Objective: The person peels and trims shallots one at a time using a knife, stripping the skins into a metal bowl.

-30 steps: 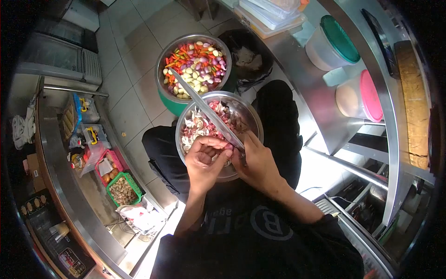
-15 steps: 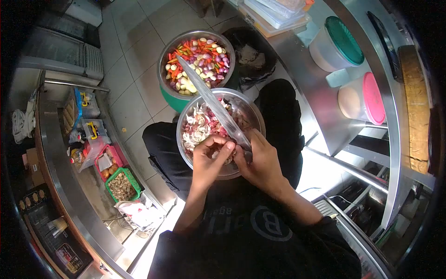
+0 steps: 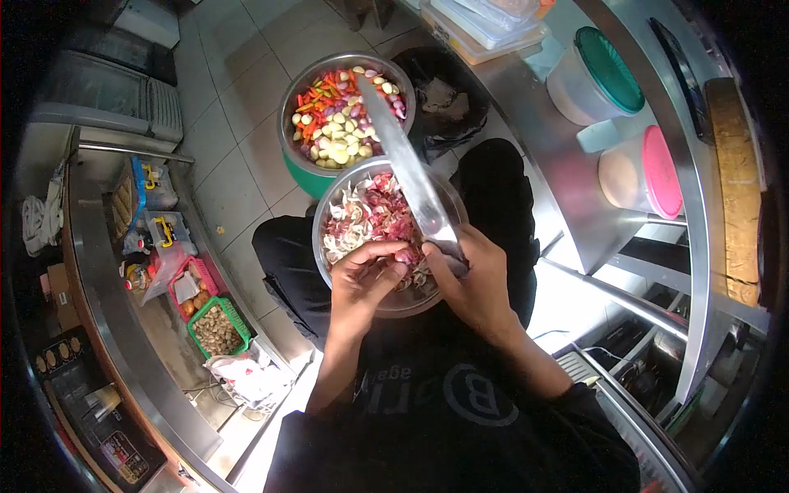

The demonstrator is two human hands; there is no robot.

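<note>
My left hand pinches a small reddish-purple shallot between thumb and fingertips. In my right hand is a knife with a broad, long blade pointing away from me; its handle is hidden by the fingers. The right thumb is close to the shallot. Both hands are above the near side of a metal bowl on my lap, which holds white and red skins. Beyond it, a second metal bowl contains red and orange chillies, pale garlic cloves and purple shallots.
A green container stands beneath the far bowl, with a black bag beside it. At right, lidded tubs sit on a steel counter. At left, a green basket and a pink basket rest on a shelf.
The knife has swung to the right, its tip moving from the far bowl's left part towards its middle. My hands have parted slightly, and the shallot now shows between the left fingers.
</note>
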